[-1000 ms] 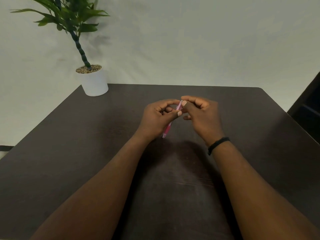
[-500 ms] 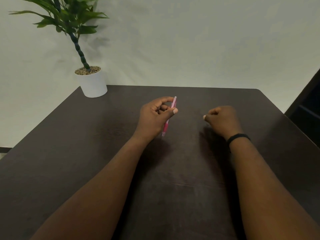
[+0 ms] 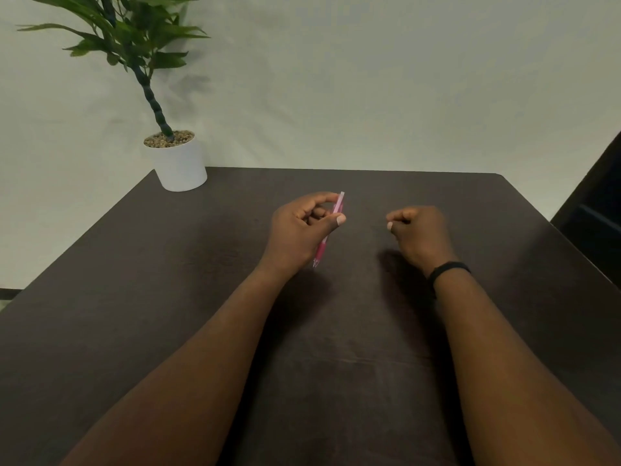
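Observation:
My left hand [image 3: 299, 230] holds a pink pen [image 3: 321, 251] between thumb and forefinger, just above the middle of the dark brown table [image 3: 151, 314]. The pen slants, its pale top end up and away from me and its tip low near the table. My right hand [image 3: 420, 233] hovers a short way to the right of the pen, apart from it. Its fingers are curled into a loose fist, and nothing shows in it. A black band [image 3: 448, 270] circles the right wrist.
A potted plant in a white pot [image 3: 181, 166] stands at the table's far left corner. A pale wall rises behind the table. A dark piece of furniture [image 3: 598, 213] stands off the table's right edge.
A second ago both hands met at the pen's top end. My right hand has pulled away to the right and the left hand keeps the pen, nearly still since half a second ago.

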